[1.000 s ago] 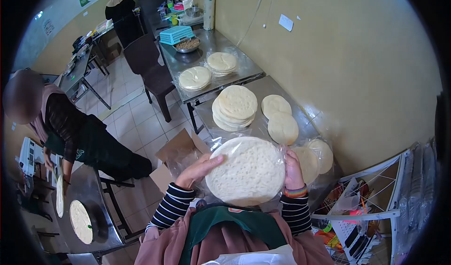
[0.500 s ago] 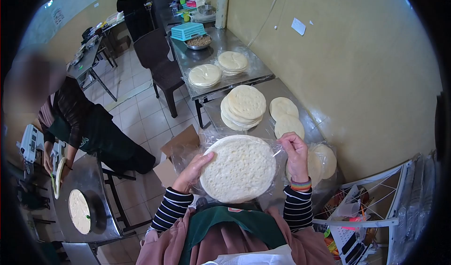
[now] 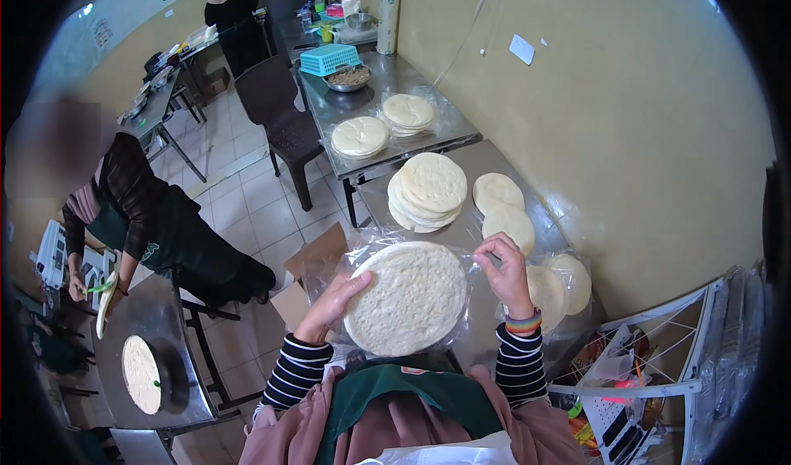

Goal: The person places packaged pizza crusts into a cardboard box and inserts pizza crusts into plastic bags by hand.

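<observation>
Flatbread sits clamped in my left hand; across from it, I pinch clear plastic with my right hand.

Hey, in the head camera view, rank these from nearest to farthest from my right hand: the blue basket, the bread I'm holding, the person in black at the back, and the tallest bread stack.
1. Held bread, just to the left
2. Tallest bread stack, ahead and slightly left
3. Blue basket, farther ahead, left
4. Person in black, far back left
</observation>
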`<action>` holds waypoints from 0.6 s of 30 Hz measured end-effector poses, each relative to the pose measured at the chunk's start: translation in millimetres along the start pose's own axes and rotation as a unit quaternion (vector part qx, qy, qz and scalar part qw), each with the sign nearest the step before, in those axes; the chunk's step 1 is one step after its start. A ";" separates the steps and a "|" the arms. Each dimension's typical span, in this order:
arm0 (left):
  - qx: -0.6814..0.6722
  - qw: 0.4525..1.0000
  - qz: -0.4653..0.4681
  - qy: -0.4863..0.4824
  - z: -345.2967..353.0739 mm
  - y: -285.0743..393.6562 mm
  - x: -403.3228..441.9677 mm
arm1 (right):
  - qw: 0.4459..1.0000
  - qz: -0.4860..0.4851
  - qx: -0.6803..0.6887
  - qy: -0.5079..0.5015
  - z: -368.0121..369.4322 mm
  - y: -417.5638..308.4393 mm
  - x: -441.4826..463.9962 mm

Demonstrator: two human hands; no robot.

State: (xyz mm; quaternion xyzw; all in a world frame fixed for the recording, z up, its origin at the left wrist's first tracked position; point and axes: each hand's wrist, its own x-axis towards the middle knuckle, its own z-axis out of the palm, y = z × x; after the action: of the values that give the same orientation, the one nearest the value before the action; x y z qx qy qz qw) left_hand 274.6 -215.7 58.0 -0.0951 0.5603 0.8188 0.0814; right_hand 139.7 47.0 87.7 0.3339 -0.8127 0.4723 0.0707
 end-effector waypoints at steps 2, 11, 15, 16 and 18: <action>0.004 0.999 -0.027 -0.021 -5.8 -2.7 -0.1 | 1.000 -0.002 -0.017 -0.013 2.7 0.3 -2.8; -0.102 0.992 0.019 0.065 -14.2 -11.9 -18.5 | 0.942 0.088 0.271 0.176 20.7 -3.8 -8.8; 0.131 0.973 0.146 0.119 10.3 -10.3 -28.5 | 0.929 0.183 0.271 0.174 75.6 7.6 -24.1; 0.286 0.939 0.147 0.117 9.6 -11.4 -29.2 | 0.932 0.176 0.278 0.155 85.0 19.0 -26.5; 0.334 0.874 0.321 0.146 14.0 -18.2 -30.4 | 0.919 0.289 0.263 0.048 94.4 40.8 -24.8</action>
State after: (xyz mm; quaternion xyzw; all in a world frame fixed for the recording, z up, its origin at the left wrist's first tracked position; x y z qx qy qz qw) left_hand 307.5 -196.9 54.0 0.0048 0.8056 0.5408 -0.2419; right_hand 152.8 -4.6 -3.7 0.0683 -0.7156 0.6846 -0.1202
